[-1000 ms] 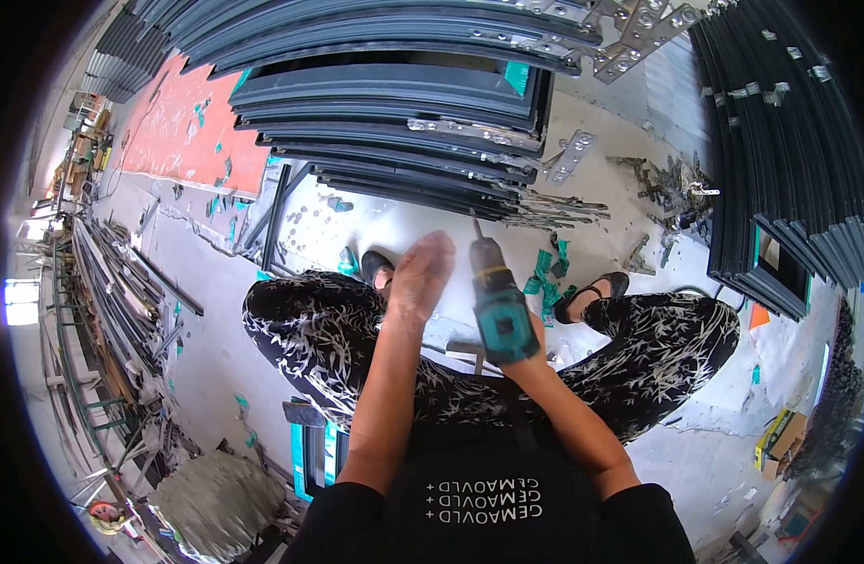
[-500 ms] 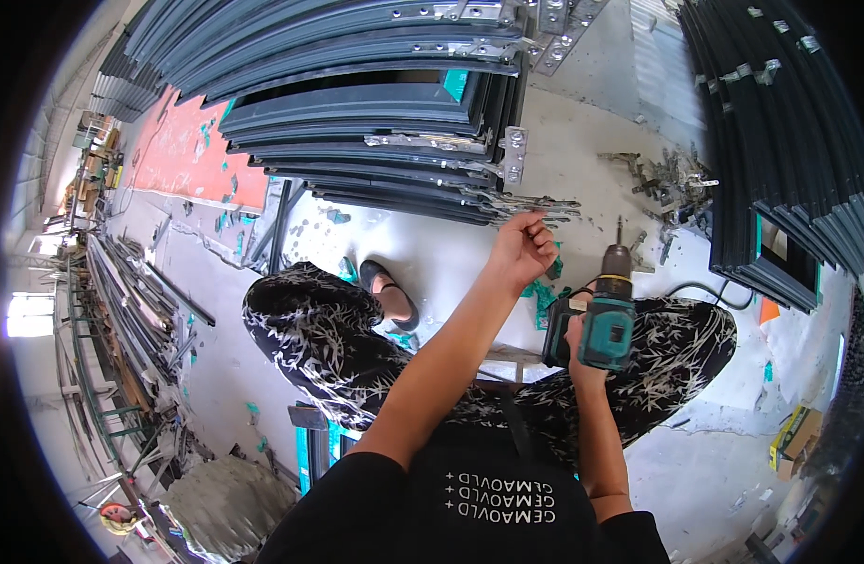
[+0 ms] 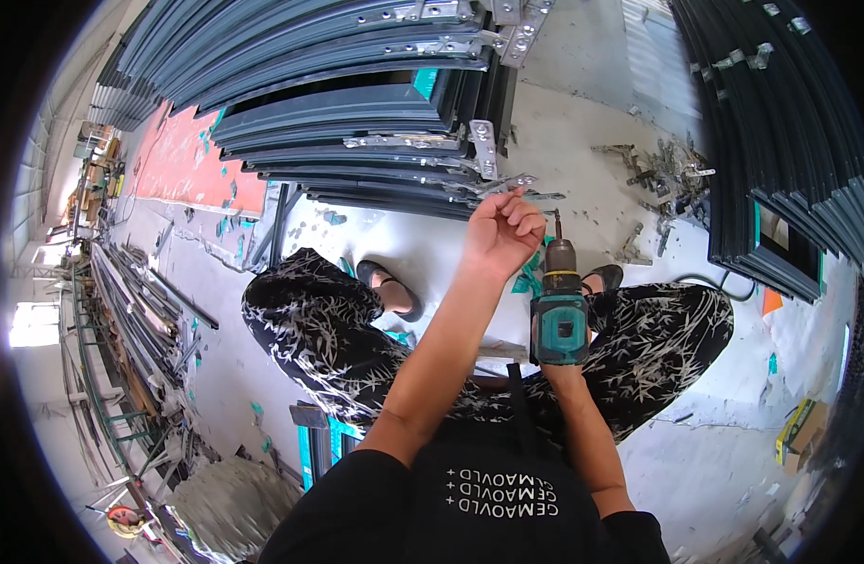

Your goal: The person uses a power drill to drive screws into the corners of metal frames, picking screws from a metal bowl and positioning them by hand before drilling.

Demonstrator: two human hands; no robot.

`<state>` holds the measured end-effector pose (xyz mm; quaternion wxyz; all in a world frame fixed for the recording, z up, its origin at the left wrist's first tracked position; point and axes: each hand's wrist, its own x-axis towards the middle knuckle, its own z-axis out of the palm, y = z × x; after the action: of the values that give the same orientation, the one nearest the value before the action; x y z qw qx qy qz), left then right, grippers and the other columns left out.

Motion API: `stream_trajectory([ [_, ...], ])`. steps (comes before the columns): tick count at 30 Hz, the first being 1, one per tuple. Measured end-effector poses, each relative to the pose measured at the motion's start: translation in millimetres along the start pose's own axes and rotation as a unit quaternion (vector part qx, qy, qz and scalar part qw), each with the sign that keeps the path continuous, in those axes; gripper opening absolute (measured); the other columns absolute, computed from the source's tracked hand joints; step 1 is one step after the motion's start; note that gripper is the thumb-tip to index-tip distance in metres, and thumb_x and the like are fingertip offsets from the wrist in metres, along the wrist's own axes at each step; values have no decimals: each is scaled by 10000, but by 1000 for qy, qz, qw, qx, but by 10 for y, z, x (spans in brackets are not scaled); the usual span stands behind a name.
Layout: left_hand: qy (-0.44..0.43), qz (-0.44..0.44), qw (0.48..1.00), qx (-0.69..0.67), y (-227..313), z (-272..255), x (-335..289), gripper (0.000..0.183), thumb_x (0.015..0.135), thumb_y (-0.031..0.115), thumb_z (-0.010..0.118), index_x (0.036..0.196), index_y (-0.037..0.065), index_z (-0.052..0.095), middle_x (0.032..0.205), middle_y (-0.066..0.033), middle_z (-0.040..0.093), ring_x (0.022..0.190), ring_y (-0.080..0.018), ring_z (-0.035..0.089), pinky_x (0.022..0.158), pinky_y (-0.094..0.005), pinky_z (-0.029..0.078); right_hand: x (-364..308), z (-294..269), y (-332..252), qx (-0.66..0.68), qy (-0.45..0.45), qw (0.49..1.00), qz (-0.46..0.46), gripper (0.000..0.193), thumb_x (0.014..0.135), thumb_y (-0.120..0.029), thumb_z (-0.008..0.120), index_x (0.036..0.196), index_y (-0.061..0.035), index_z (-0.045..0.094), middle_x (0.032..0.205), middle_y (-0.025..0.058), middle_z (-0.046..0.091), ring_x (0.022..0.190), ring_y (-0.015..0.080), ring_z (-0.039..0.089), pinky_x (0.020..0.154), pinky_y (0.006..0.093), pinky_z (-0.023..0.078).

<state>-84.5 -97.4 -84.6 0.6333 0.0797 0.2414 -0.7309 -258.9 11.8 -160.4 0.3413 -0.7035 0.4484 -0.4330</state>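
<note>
My right hand [image 3: 565, 372] grips a teal and black cordless drill [image 3: 560, 324], its body hiding most of the fingers. The drill's bit [image 3: 559, 226] points away from me, its tip just right of my left fingertips. My left hand [image 3: 505, 230] is closed with curled fingers; anything pinched in them is too small to make out. Right beyond it, metal hinge arms [image 3: 507, 186] stick out from the corner of a stack of dark grey frames [image 3: 357, 193]. Another flat metal hinge plate [image 3: 483, 148] stands at the frames' end, a little farther off.
Loose metal hinges [image 3: 671, 179] lie heaped on the floor to the right. Beyond them stands another stack of dark frames [image 3: 779, 141]. Long profiles [image 3: 140, 301] lie at far left, near a covered bundle [image 3: 227, 508]. A cardboard box [image 3: 804, 435] sits at lower right.
The drill has moved left and its bit has come close to my left fingertips. My left hand has shifted slightly left, its palm turned more upward.
</note>
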Motion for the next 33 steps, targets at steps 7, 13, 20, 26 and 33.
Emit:
stream_trajectory([
  [7, -27, -32, 966, 257, 370, -92, -424, 349, 933, 33, 438, 1252, -104, 473, 985, -105, 577, 908, -199, 530, 724, -259, 442, 43, -57, -254, 53, -35, 995, 73, 415, 736, -70, 778, 1089, -25, 564, 864, 28, 648, 724, 117, 608, 657, 245, 501],
  [13, -6, 45, 943, 330, 685, -31, -1001, 387, 953, -23, 398, 1325, -119, 363, 1255, -222, 530, 1148, -271, 554, 993, -302, 482, -9, 11, -445, 125, -158, 975, 94, 395, 824, -119, 686, 1184, -17, 560, 904, 24, 655, 768, 118, 619, 703, 240, 497],
  [20, 2, 73, 946, 315, 882, -27, -1225, 325, 964, 52, 490, 1269, -48, 441, 1217, -163, 583, 1102, -235, 598, 955, -299, 519, -12, 112, -581, 45, -241, 969, -17, 368, 742, -112, 741, 1076, -46, 602, 902, 53, 676, 777, 160, 640, 713, 280, 511],
  [26, -11, 68, 958, 278, 1162, -349, -1189, 298, 949, 129, 560, 1206, -11, 508, 1095, -133, 643, 844, -119, 604, 667, -187, 492, 85, 168, -781, 47, -309, 948, 52, 409, 721, -179, 755, 1080, -53, 604, 898, 79, 679, 774, 238, 671, 709, 313, 525],
  [33, 77, 77, 919, 378, 1235, -215, -1251, 250, 935, -27, 488, 1179, -46, 539, 1172, -209, 600, 823, -134, 605, 767, -237, 534, 141, 220, -769, 54, -281, 958, 7, 362, 729, -157, 733, 1049, -46, 605, 839, 74, 677, 722, 267, 670, 662, 332, 525],
])
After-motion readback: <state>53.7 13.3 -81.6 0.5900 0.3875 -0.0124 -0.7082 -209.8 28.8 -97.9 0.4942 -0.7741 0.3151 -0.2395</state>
